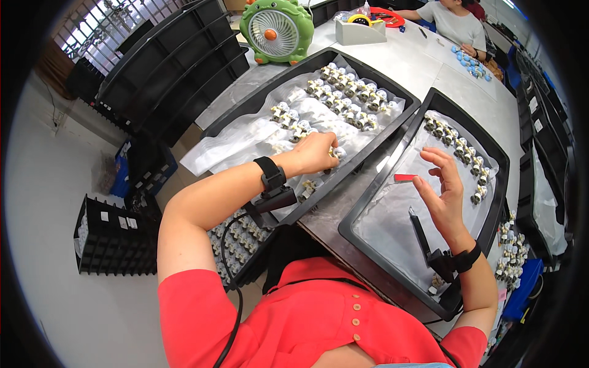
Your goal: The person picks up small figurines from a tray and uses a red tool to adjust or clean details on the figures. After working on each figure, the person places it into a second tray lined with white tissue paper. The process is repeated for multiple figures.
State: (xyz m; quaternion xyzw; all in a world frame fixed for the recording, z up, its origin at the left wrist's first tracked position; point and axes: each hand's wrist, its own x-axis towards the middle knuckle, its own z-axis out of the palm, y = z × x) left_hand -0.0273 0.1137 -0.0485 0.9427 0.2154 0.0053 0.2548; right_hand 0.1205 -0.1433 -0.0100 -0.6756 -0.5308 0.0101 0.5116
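Observation:
My left hand point(314, 153) reaches into the left black tray point(411, 101), its fingers closed on a small white and pale-blue figurine point(337, 153) near the tray's right side. Other such figurines point(351, 86) stand in rows on the white liner there. Above the right black tray point(502, 184), my right hand point(446, 187) has its fingers apart. A short red strip point(404, 178) lies at its thumb tip; I cannot tell whether they touch. Below it is a slim black tool with a silver tip point(419, 230). Figurines point(466, 152) line that tray's far and right sides.
A green fan point(276, 32) and a grey tape dispenser point(361, 33) stand at the back. Stacked black crates point(165, 67) rise at left. Under the left tray is another tray of figurines point(245, 236). A co-worker point(457, 27) sits far right near blue pieces point(471, 63).

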